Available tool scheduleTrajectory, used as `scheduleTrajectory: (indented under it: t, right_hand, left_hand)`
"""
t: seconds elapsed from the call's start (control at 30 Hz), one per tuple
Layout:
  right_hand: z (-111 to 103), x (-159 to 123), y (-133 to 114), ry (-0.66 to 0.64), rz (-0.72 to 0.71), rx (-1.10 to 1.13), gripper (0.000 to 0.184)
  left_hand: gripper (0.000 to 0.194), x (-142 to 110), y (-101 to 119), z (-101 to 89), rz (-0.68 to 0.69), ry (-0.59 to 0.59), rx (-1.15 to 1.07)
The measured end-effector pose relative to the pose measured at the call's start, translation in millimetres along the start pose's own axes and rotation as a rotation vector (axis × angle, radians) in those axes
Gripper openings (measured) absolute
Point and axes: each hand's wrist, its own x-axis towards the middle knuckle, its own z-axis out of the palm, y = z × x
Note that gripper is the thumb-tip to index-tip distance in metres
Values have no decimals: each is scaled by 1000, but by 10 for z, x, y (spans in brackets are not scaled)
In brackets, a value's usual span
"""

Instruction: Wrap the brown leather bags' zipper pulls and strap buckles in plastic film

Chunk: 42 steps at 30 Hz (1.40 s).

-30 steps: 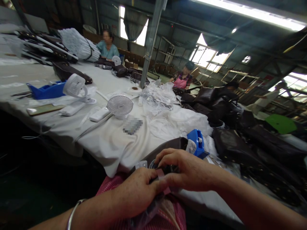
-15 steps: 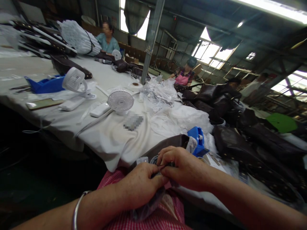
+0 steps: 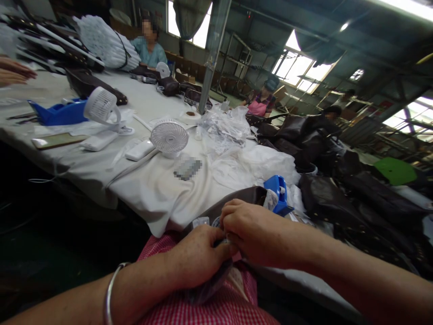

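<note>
On my lap lies a dark brown leather bag (image 3: 243,195), partly hidden by my hands. My left hand (image 3: 198,257) is closed on the bag's near part, its thumb pressed toward my right hand. Closed fingers of my right hand (image 3: 252,228) meet the left ones over the bag. The end of a pink strip (image 3: 237,256) pokes out below the right fingers; what lies between the fingertips is hidden. Beside the left knuckles is a small clear plastic piece (image 3: 200,221). Thin plastic film (image 3: 204,291) hangs below my left hand.
A blue tape dispenser (image 3: 278,194) stands just past the bag. White fans (image 3: 169,136) and a blurred-out flat object (image 3: 188,168) lie on the cloth-covered table (image 3: 142,198). Dark bags (image 3: 324,194) are piled right. Another person's hands (image 3: 15,71) reach in at left; several co-workers sit or stand beyond.
The pink strip, broad between my hands before, now shows only its end. My right fingers have curled in closer to my left thumb. Another person's hands have appeared at the left edge.
</note>
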Motion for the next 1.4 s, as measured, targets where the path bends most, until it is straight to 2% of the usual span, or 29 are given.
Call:
scheduleTrajectory:
  t: [0.13,0.27,0.37,0.5,0.6,0.7,0.8,0.9,1.03,1.2,1.4]
  right_hand:
    - [112,40,-78,53,35,-170,5]
    - [212,-25,-85,163,35,-225,3]
    - [293,-109,-24,306,7,-172,2]
    - [416,-176,34,514,9,-53,14]
    - [457,-195,7,607,-6,-7,18]
    - [456,-229,-41,647,-55,-1,19]
    - [477,-292,-52,646,-9,-25,16]
    - [556,-358,3,629,22,-150,24]
    - [687,-399,143,640,-75,-308,30]
    - [742,-386,278,742,-167,-388,30]
    - [727,-324,346,886,-166,-349,29]
  left_hand:
    - [38,27,10,-19,3,18,12]
    - [40,54,8,-29,-30,17,-13]
    - [38,70,4,-26,-41,13,-16]
    - [29,74,18,-24,-57,14,-54]
    - [28,65,22,-25,-60,28,-58]
    - [28,67,13,-33,-74,39,-80]
    - [29,87,6,-51,-93,28,-151]
    - [29,111,1,-76,-108,24,-181]
    - [29,136,-27,-91,-134,-43,-302]
    - [35,155,-50,-98,-204,-148,-596]
    - [45,178,4,-154,-220,-128,-669]
